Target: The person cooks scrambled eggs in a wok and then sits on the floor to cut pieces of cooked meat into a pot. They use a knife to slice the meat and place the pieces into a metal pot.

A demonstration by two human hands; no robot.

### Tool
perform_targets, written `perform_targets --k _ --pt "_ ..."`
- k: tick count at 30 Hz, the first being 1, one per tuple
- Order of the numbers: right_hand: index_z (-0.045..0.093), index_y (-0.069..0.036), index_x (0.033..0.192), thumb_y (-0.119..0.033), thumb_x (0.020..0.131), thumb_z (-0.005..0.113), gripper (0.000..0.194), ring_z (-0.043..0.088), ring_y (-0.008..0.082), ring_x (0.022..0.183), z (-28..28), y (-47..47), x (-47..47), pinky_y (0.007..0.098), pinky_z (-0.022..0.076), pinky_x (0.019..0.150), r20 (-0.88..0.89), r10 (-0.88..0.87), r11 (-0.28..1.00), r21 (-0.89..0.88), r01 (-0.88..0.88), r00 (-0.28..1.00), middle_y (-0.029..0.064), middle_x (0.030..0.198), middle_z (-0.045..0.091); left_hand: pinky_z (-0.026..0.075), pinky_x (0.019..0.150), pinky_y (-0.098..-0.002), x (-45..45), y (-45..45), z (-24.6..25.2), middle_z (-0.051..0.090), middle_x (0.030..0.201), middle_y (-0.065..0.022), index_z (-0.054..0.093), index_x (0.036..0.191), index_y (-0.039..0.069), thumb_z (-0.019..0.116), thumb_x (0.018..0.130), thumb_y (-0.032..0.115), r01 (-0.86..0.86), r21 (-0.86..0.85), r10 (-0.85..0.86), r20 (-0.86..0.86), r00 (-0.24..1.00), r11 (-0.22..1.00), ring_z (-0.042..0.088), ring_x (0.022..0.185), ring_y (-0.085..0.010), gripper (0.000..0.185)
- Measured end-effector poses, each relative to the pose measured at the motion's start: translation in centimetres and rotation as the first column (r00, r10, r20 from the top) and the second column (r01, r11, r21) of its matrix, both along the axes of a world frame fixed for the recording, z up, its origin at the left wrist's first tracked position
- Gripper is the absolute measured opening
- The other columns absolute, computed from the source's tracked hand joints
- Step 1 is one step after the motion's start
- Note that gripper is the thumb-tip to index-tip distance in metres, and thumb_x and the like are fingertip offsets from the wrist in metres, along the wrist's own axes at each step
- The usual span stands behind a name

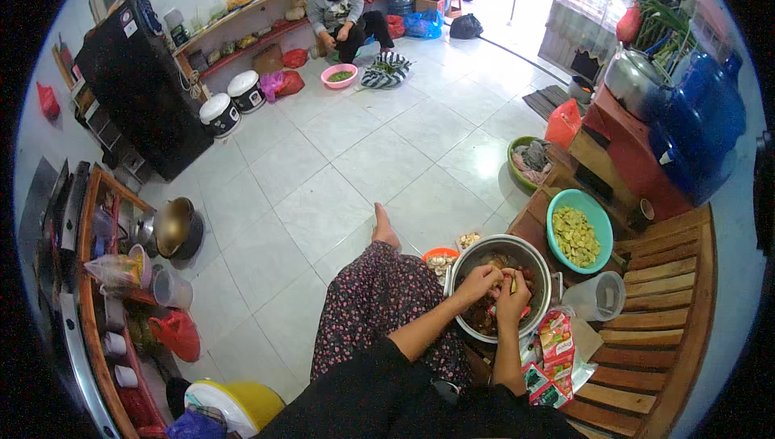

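Both my hands meet above a large metal pot (471, 324) that holds dark, reddish-brown food. My left hand (481, 284) pinches a small item at its fingertips, and my right hand (512, 301) has its fingers on the same small thing, yellowish and reddish, too small to name. Left of the pot sit an orange bowl (437, 252) of whitish pieces and a small container of pale pieces (468, 240). A turquoise basin (551, 230) of yellow-green cut pieces stands at the upper right. Seasoning packets (554, 342) lie right of my right forearm.
A clear plastic tub (607, 295) stands beside a wooden slatted bench (648, 337). My bare foot (384, 230) rests on the tiled floor. Across the room another person (339, 9) sits by a pink bowl (339, 83) of greens. A wok (195, 233) is at the left.
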State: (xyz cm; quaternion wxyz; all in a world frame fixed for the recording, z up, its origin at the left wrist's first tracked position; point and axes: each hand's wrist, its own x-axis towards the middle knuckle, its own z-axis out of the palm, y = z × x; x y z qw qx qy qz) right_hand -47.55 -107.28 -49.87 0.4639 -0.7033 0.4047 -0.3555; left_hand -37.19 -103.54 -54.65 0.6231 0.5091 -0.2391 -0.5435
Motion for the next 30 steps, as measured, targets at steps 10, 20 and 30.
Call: perform_targets --k 10,20,30 --pt "0.043 -0.003 0.129 -0.011 0.095 0.043 0.035 0.051 0.0089 0.058 -1.5 -0.1 0.4 0.0239 0.0432 0.050 0.157 0.037 0.930 0.356 -0.091 0.987 0.0078 0.084 0.057 0.044 0.048 -0.0231 0.3 -0.1 -0.5 0.060 0.065 -0.0027 0.062 0.088 0.001 0.054 0.095 0.035 -0.055 0.085 0.047 0.091 0.995 0.995 0.056 0.055 -0.0099 0.036" --pt "0.014 -0.017 0.149 -0.032 0.099 0.036 0.057 0.041 0.0100 0.038 -0.6 -0.9 -0.9 0.0240 0.0346 0.031 0.353 -0.008 0.767 0.602 -0.221 0.936 0.0060 0.073 0.050 0.050 0.055 -0.0264 0.3 0.9 2.6 0.064 0.071 -0.0063 0.064 0.103 -0.001 0.064 0.090 0.021 0.178 -0.058 -0.180 -0.016 0.984 0.982 0.061 0.058 -0.0123 0.026" --pt "0.045 -0.012 0.132 -0.039 0.099 0.041 0.043 0.035 0.0066 0.035 1.3 -0.9 -1.0 0.0211 0.0307 0.032 0.456 0.052 0.731 0.589 -0.345 0.889 -0.0011 0.058 0.042 0.038 0.056 -0.0215 0.3 0.9 2.9 0.060 0.072 0.0018 0.068 0.095 0.004 0.065 0.089 0.033 -0.104 -0.026 0.106 0.072 0.992 0.994 0.048 0.061 -0.0048 0.030"
